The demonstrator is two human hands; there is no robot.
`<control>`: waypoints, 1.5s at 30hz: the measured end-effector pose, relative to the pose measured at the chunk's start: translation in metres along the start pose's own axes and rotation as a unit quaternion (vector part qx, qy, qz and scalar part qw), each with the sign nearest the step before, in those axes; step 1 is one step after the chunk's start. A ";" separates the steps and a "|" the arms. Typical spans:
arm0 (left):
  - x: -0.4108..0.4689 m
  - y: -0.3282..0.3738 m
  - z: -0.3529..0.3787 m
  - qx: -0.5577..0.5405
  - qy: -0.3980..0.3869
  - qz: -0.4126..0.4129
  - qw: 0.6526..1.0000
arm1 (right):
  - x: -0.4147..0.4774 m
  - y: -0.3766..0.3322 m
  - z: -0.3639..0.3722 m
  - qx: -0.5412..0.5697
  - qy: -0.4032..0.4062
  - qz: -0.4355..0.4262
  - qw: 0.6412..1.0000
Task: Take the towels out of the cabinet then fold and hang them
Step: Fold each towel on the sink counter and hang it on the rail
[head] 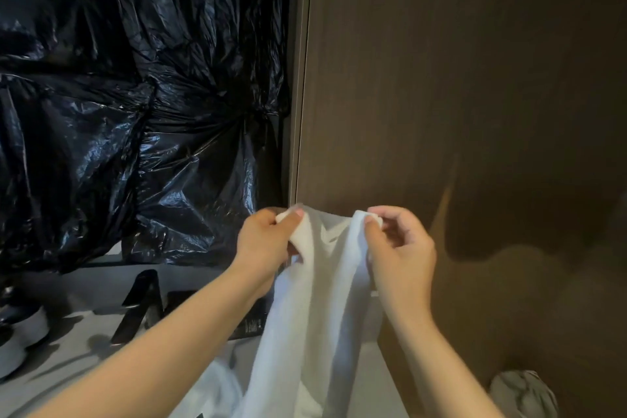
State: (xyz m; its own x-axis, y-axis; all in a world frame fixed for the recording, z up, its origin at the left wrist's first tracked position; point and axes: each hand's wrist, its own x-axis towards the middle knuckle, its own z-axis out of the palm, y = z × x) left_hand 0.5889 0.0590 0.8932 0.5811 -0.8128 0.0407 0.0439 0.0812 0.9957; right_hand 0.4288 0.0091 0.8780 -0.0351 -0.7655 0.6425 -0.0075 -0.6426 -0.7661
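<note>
Dim indoor light, streaks of glare on crinkled black plastic sheeting, white towel the brightest patch, soft shadow across the lower right of the brown panel, soft focus, wide-angle bowing toward frame edges.

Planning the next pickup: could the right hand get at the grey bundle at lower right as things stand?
Probably not yet: the right hand pinches a corner of the white towel. Nothing seems to block the way down to the grey bundle, so letting go should do.
</note>
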 end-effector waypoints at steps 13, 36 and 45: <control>-0.049 -0.010 -0.013 0.043 -0.080 0.063 0.994 | -0.034 -0.014 0.000 0.109 -0.175 0.121 0.971; -0.052 0.000 -0.036 0.079 -0.151 0.121 0.978 | -0.013 -0.029 -0.003 -0.003 -0.230 0.085 0.969; -0.053 0.003 -0.043 0.081 -0.171 0.142 0.972 | -0.018 -0.032 0.006 -0.015 -0.211 0.079 0.974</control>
State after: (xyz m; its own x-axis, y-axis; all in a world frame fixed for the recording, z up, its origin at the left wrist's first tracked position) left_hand 0.5936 0.1269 0.8909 0.2448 -0.9175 0.3136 -0.2234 0.2614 0.9390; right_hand 0.4360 0.0434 0.8906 0.3763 -0.8040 0.4604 -0.0648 -0.5186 -0.8526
